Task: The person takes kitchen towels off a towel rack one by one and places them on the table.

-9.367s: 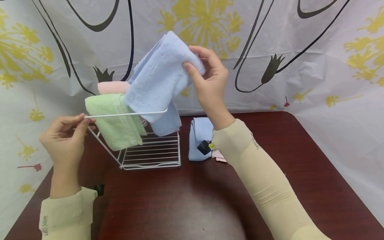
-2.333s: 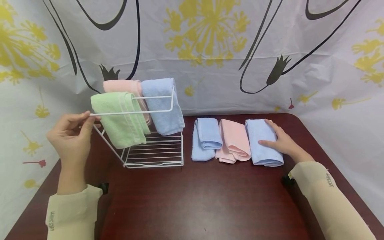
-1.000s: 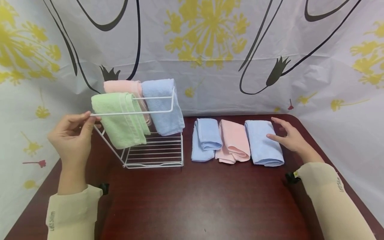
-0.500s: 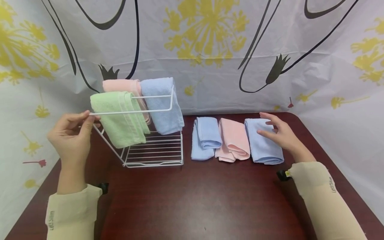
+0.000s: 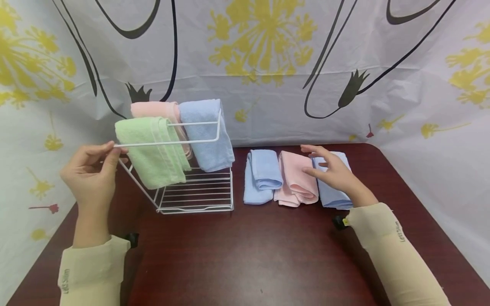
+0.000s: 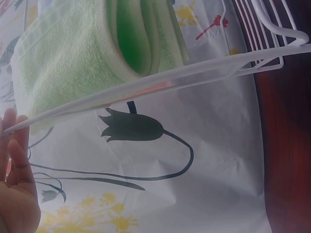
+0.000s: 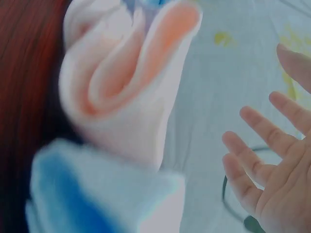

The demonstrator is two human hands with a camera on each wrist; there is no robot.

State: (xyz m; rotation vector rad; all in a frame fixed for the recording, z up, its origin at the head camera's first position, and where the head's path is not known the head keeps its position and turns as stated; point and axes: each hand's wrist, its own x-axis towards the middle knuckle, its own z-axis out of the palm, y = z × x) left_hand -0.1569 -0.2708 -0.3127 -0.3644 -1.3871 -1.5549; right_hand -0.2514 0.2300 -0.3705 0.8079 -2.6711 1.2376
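the left hand (image 5: 89, 170) pinches the top of the white rack (image 5: 168, 143). on the rack hang a green cloth (image 5: 153, 163) in front, a pink cloth (image 5: 153, 109) behind and a blue cloth (image 5: 205, 155) to the right. 3 folded towels lie on the brown table (image 5: 245, 255): a blue towel (image 5: 264, 170), a pink towel (image 5: 296, 170) and another blue towel (image 5: 331, 197). over the last 2 is the right hand (image 5: 337, 172), fingers apart, holding nothing.

Floral curtain (image 5: 275, 102), prob. plastic, hangs behind dk table (image 5: 245, 259).
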